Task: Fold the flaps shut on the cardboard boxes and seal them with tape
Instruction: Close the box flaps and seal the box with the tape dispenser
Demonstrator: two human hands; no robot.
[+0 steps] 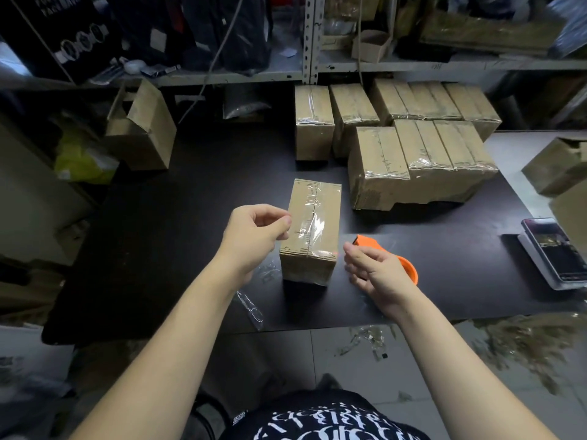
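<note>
A small cardboard box [313, 230] stands on the dark table [178, 249], its flaps closed and a strip of clear tape running along the top seam. My left hand [254, 236] hovers at the box's left edge, thumb and fingers loosely curled near the tape, holding nothing that I can see. My right hand [374, 274] sits just right of the box with fingers spread. An orange tape dispenser [394, 255] lies on the table partly behind that hand; the hand does not grip it.
Several taped boxes [413, 154] are stacked at the back right. An open box [143, 128] stands back left, more open boxes [562, 173] at the right edge. A phone [552, 249] lies at right. Scraps of clear tape [251, 306] lie near the table's front edge.
</note>
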